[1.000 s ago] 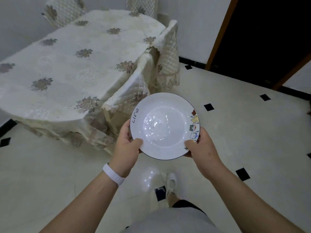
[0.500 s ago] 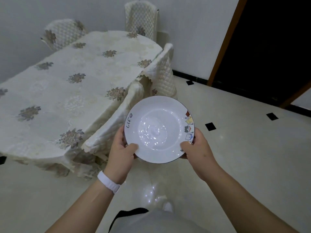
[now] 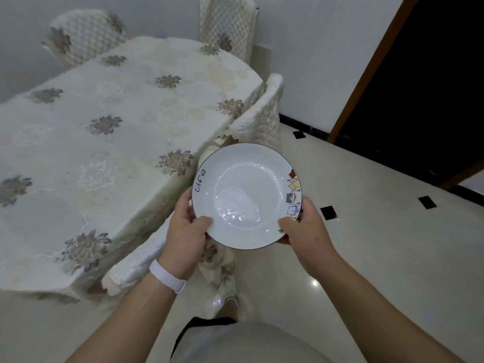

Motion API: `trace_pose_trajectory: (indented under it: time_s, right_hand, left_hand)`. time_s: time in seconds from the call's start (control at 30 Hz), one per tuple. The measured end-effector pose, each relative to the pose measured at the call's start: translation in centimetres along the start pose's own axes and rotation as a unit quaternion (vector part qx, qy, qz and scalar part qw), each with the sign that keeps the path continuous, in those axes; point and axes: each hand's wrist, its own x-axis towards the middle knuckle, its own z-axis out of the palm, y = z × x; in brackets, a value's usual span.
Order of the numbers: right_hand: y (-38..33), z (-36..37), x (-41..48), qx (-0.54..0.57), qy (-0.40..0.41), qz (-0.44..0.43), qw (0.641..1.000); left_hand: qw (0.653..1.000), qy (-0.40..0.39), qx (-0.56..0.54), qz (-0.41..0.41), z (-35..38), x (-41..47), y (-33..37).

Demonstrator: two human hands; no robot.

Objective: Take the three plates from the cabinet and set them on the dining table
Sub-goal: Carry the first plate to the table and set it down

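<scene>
**One plate held in both hands beside the covered dining table**

Farthest left stands the dining table, draped in a cream tablecloth with brownish flower motifs; nothing lies on its top. Four quilted chair covers show around it: one chair at the far left corner, a second chair at the far end against the wall, a third chair tucked in along the near side, and a fourth chair pushed in closest to the person, its back standing between the person and the table edge.

The left hand, with a white wristband on its wrist, is clenched on the plate's left rim, thumb on top and fingers beneath. One plate is visible, held in the air just right of the table's near edge, over the chair backs and the floor, not touching either. It is round, so it has no long axis; it faces up, roughly level, the word "life" on its left rim and small coloured cartoon figures on its right rim. The right hand grips the right rim the same way.

Farther right is a glossy pale tiled floor with small black diamond insets, and a dark doorway with a brown frame.
</scene>
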Motion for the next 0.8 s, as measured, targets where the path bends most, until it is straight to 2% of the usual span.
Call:
trace_pose_trajectory:
  time_s: [0.43, 0.8]
  right_hand:
    - [-7.9, 9.3, 15.5, -0.047, -0.032, 0.0, 0.998]
    - [-10.6, 14.6, 23.2, -0.091, -0.124, 0.018, 0.988]
  left_hand:
    - [0.998, 0.0, -0.064, -0.013, -3.1, 17.9, 4.7]
    - [0.994, 0.087, -0.067, -0.006, -5.9, 22.9, 5.7]
